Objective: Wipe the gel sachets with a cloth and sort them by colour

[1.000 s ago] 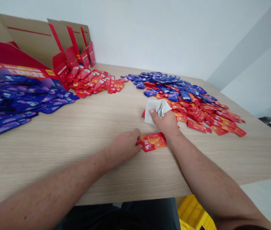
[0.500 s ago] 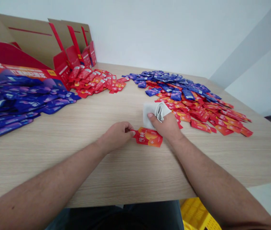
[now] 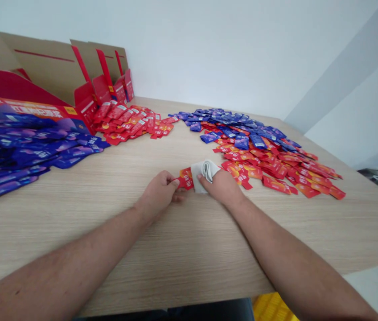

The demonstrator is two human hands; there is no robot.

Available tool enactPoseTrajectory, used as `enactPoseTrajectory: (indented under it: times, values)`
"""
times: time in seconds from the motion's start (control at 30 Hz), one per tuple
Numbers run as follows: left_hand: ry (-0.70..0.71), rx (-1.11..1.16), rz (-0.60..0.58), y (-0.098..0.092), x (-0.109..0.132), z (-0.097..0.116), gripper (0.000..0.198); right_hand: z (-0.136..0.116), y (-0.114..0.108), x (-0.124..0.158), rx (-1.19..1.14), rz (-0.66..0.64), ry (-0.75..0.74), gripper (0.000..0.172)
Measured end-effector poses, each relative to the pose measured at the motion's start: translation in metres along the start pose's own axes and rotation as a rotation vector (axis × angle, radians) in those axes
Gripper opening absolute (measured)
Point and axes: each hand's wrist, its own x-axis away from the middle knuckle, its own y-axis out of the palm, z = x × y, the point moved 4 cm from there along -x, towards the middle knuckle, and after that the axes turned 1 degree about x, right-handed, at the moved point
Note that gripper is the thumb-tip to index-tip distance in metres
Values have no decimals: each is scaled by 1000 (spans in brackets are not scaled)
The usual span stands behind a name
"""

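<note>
Between thumb and fingers, my left hand (image 3: pixel 162 189) pinches the left end of a red and orange pouch (image 3: pixel 185 179) low over the table. A folded pale grey cloth (image 3: pixel 205 174) is gripped in my right hand (image 3: pixel 220 185). The cloth lies over the right part of the pouch and hides it. Just right of my right hand spreads a heap of red pouches (image 3: pixel 276 165), with blue pouches (image 3: pixel 232 120) piled on its far side.
Open cardboard cartons (image 3: pixel 45 67) stand at the back left. In front of them lie a blue pouch pile (image 3: pixel 42 142) and a red pouch pile (image 3: pixel 132 120). A yellow plastic crate (image 3: pixel 272 307) shows below the table's (image 3: pixel 182 263) front edge.
My right hand has brought the cloth left and down onto the pouch, covering its right part. My left hand still pinches the pouch end, now slightly further left.
</note>
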Motion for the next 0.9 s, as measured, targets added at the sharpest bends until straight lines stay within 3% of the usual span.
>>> enactPoseTrajectory:
  times: [0.07,0.2,0.4,0.47,0.57,0.67,0.77,0.9]
  values:
    - [20,18,-35,1,0,0,12,-1,-3,2,-46,41,-29,37]
    - [112,75,-212,5,2,-2,15,-16,-5,11,-141,85,-261,32]
    - [72,44,-158,3,3,-2,20,12,-10,-1,-73,61,48,38]
    - [80,54,-182,4,4,-1,20,8,-13,1,-123,89,-14,36]
    - [82,59,-255,7,6,1,16,-4,-8,5,-152,13,-133,35]
    - [70,47,-219,6,5,0,15,2,-4,1,-98,-30,-15,40]
    - [67,35,-191,5,4,0,14,9,-8,0,-75,32,77,40]
    - [73,47,-287,7,4,-1,15,-5,-7,5,-137,-11,-146,38]
